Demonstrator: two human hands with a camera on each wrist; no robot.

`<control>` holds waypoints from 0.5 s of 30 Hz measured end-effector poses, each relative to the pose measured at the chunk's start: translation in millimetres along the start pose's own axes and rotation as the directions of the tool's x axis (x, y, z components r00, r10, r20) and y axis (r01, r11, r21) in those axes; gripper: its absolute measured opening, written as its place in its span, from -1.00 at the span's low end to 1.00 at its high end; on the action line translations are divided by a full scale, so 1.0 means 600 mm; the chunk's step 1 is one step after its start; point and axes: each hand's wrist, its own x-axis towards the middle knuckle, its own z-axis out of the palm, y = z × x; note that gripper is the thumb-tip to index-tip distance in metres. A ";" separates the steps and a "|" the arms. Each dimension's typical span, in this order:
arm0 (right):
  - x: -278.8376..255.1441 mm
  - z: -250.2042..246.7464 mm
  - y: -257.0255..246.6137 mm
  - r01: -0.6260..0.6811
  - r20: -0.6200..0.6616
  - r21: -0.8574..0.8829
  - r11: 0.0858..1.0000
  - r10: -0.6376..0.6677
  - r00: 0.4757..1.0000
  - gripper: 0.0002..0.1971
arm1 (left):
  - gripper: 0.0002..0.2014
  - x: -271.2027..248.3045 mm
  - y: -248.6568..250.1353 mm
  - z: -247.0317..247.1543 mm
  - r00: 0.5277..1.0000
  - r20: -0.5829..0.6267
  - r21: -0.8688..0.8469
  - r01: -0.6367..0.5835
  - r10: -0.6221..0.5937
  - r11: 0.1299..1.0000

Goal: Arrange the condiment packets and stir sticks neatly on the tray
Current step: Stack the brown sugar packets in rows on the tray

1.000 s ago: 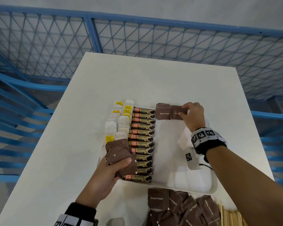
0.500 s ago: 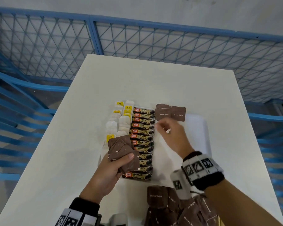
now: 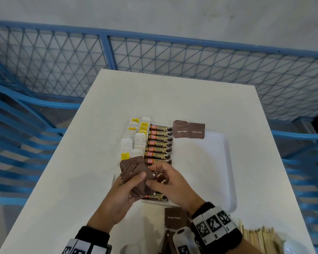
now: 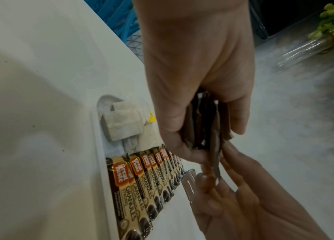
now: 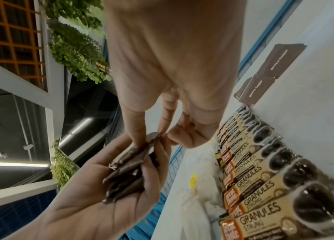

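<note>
My left hand (image 3: pixel 136 180) grips a fanned bundle of brown sugar packets (image 3: pixel 133 169) above the near left part of the white tray (image 3: pixel 228 162). My right hand (image 3: pixel 151 178) meets it and pinches the edge of one packet (image 5: pixel 153 137) between thumb and forefinger. Two brown sugar packets (image 3: pixel 188 131) lie side by side at the tray's far edge. A column of coffee granule sachets (image 3: pixel 160 143) fills the tray's left middle, with tea bags (image 3: pixel 134 142) in rows to its left. The hands hide the nearest sachets.
Loose brown sugar packets (image 3: pixel 174 217) lie on the white table (image 3: pixel 81 171) just before the tray. A pile of wooden stir sticks (image 3: pixel 259 239) sits at the near right. A blue mesh fence (image 3: pixel 154 57) stands behind and beside the table.
My right hand let go of the second packet at the tray's far edge and came back to my left hand's bundle, where it now pinches a packet. The left hand stayed put.
</note>
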 end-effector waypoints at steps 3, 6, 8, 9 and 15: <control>-0.005 -0.001 -0.001 -0.022 -0.040 0.033 0.999 0.024 0.999 -0.83 | -0.79 -0.005 -0.002 -0.003 1.000 0.002 0.058 0.021 -0.021 0.998; -0.011 -0.003 -0.006 -0.051 -0.035 0.057 0.997 0.053 0.998 -0.87 | -0.72 -0.010 -0.004 -0.001 1.000 0.016 0.142 0.008 -0.011 0.990; -0.014 -0.006 -0.008 -0.072 -0.027 0.079 0.994 0.074 0.997 -0.84 | -0.72 -0.013 -0.003 0.003 1.000 0.019 0.177 -0.012 0.009 0.984; -0.015 -0.008 -0.009 -0.088 -0.017 0.098 0.991 0.090 0.996 -0.83 | -0.72 -0.014 -0.001 0.005 1.000 0.018 0.185 -0.019 0.016 0.983; -0.016 -0.033 -0.017 -0.131 0.075 0.127 0.983 0.122 0.990 -0.92 | -0.58 -0.018 0.007 0.005 0.998 0.055 0.239 -0.033 0.021 0.970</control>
